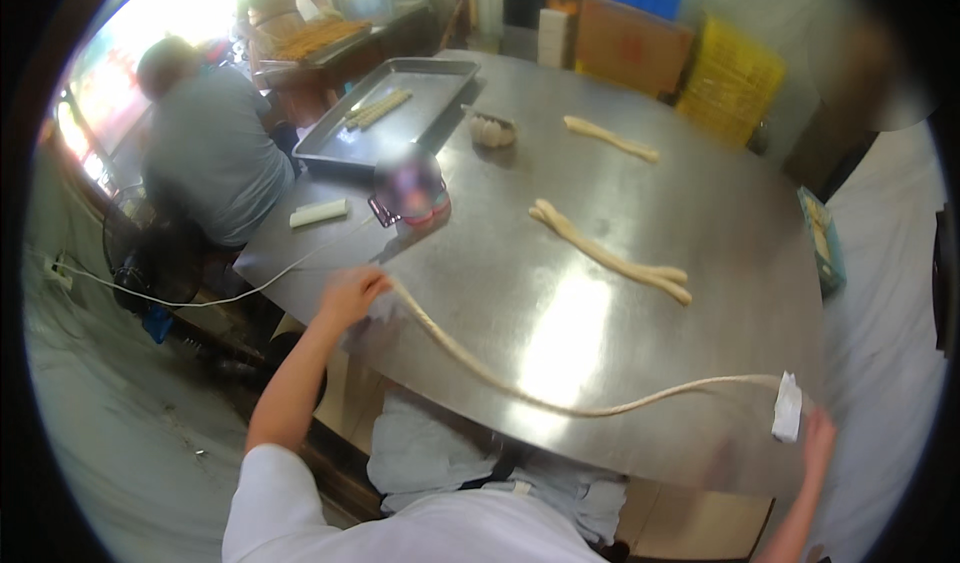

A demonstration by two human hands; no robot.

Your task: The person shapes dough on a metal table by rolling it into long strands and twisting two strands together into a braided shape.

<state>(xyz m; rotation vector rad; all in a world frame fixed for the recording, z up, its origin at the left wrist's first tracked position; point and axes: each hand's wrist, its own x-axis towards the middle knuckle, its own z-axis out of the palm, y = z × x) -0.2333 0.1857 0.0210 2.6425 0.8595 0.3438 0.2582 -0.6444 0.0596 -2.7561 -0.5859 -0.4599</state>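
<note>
A long, thin twisted rope of dough [517,389] sags in a curve above the near edge of the steel table [480,300]. Its left end is pinched in my left hand [355,296]. At the far right, my right hand [820,434] is at the rope's other end, its fingers blurred and partly hidden. Close to that hand is a crumpled white piece of paper or plastic [787,409]. Farther back lie a thicker folded dough strand [611,257] with split ends and a shorter dough strand [611,140].
A metal tray [427,82] holds small twisted dough pieces [379,109]. Nearby are a phone [385,211] on a white cable [247,300], a white roll [319,214] and a bag of pale round items [492,132]. A seated person [217,143] is at left; another stands behind. A green box [823,240] adjoins the right edge.
</note>
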